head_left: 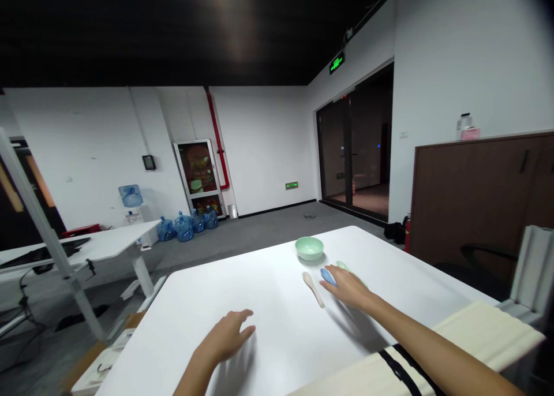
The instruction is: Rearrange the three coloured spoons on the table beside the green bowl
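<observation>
On the white table (pixel 194 292), a light green bowl (pixel 309 249) stands upright near the far edge. A beige spoon (pixel 313 289) lies in front of it. Just right of that is a blue spoon (pixel 328 276), its handle hidden by my right hand (pixel 346 286). This hand hovers over or touches the blue spoon, fingers stretched and thumb apart; I cannot tell which. Past my knuckles a pale green spoon (pixel 343 266) shows in part. My left hand (pixel 231 333) is held above the table, left of the spoons, with thumb and fingers apart and nothing in it.
A cream board or cloth-like strip (pixel 489 332) with black bands lies along the table's near right side, under my right forearm. A metal post (pixel 534 269) rises at the right. Beyond are a brown cabinet (pixel 471 200), water bottles (pixel 184 227) and another desk (pixel 125 234).
</observation>
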